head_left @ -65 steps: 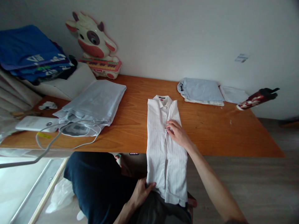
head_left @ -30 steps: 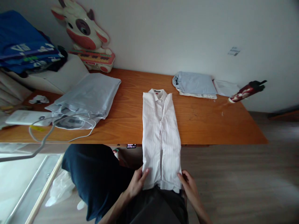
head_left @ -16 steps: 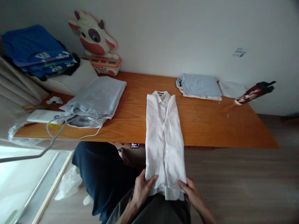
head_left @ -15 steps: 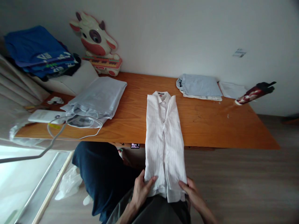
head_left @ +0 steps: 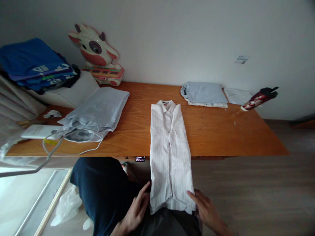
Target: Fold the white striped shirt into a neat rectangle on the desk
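A white striped shirt [head_left: 169, 141], folded long and narrow, lies with its collar on the wooden desk. Its lower part hangs over the front edge and reaches my lap. My left hand [head_left: 136, 208] is beside the shirt's lower left edge, fingers apart and holding nothing. At the lower right edge, my right hand [head_left: 205, 208] has its thumb on top of the cloth and the other fingers at the side, partly hidden.
On the desk [head_left: 211, 134] lie folded light-blue clothes [head_left: 205, 93], a grey-white garment [head_left: 100, 105], a white device with a cable [head_left: 41, 131] and a dark red tumbler [head_left: 258, 99]. Blue clothes [head_left: 36, 64] are stacked by a cow toy keyboard [head_left: 98, 54].
My left hand has let go of the shirt's lower left edge and moved slightly left. My right hand stays at the right edge. The camera view has shifted a little.
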`<state>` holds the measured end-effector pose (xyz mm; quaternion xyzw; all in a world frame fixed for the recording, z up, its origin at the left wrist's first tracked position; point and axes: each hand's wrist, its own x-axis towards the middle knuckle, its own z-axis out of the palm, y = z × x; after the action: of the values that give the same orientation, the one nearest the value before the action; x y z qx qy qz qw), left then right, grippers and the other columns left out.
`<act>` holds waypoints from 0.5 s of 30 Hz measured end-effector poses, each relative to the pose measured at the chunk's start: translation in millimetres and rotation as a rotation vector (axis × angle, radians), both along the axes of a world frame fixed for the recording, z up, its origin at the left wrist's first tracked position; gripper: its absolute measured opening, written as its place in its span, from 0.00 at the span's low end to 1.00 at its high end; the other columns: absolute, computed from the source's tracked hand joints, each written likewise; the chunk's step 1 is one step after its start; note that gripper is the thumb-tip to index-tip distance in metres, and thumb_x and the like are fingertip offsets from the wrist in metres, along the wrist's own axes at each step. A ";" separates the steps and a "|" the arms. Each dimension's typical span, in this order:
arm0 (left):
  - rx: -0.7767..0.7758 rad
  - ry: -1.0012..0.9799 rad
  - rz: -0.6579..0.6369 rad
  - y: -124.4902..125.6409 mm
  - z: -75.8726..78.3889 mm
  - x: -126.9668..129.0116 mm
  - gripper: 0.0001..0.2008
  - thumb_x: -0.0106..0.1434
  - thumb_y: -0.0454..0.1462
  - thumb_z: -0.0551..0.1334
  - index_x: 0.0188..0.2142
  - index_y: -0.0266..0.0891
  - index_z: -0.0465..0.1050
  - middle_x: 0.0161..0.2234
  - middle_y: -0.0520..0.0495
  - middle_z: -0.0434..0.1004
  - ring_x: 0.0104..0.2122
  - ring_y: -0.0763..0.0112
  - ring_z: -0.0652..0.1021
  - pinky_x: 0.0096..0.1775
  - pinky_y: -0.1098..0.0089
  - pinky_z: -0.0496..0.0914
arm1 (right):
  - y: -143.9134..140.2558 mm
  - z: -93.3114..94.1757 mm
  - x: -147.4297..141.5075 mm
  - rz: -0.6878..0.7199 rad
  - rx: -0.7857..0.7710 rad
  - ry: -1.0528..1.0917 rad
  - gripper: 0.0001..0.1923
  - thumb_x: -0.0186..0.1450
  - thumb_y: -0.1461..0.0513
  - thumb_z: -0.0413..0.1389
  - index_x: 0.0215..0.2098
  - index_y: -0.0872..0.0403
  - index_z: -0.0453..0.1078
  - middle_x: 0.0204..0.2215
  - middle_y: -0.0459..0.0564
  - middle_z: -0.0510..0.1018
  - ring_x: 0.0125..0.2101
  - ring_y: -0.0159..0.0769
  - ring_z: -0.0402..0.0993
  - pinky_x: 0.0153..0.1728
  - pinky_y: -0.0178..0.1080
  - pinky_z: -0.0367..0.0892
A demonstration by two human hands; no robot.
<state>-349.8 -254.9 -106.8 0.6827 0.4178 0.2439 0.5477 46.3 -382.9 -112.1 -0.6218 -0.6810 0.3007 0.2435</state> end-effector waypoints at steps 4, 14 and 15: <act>0.512 0.121 -0.371 38.6 -18.6 9.0 0.31 0.70 0.27 0.52 0.70 0.49 0.63 0.51 0.42 0.81 0.43 0.65 0.81 0.43 0.69 0.77 | 18.8 -9.3 11.5 0.061 0.084 -0.147 0.36 0.65 0.67 0.55 0.65 0.26 0.70 0.45 0.48 0.86 0.49 0.53 0.84 0.52 0.57 0.82; 0.979 0.173 -0.250 59.3 17.6 13.1 0.18 0.70 0.29 0.58 0.51 0.47 0.81 0.40 0.45 0.80 0.44 0.60 0.78 0.53 0.55 0.72 | 58.0 59.9 -12.8 0.209 0.219 0.006 0.23 0.71 0.55 0.59 0.63 0.25 0.72 0.52 0.41 0.85 0.54 0.53 0.83 0.57 0.61 0.79; 0.998 0.167 -0.271 61.8 27.8 13.1 0.15 0.71 0.31 0.59 0.51 0.48 0.81 0.44 0.45 0.83 0.51 0.56 0.78 0.61 0.50 0.67 | 63.3 72.6 -14.3 0.208 0.211 0.048 0.23 0.71 0.55 0.60 0.62 0.26 0.73 0.52 0.42 0.85 0.54 0.53 0.83 0.57 0.61 0.79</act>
<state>-336.7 -193.1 -79.0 0.9256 0.2006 0.2852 0.1471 32.0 -319.6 -39.5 -0.5116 -0.7635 0.2656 0.2913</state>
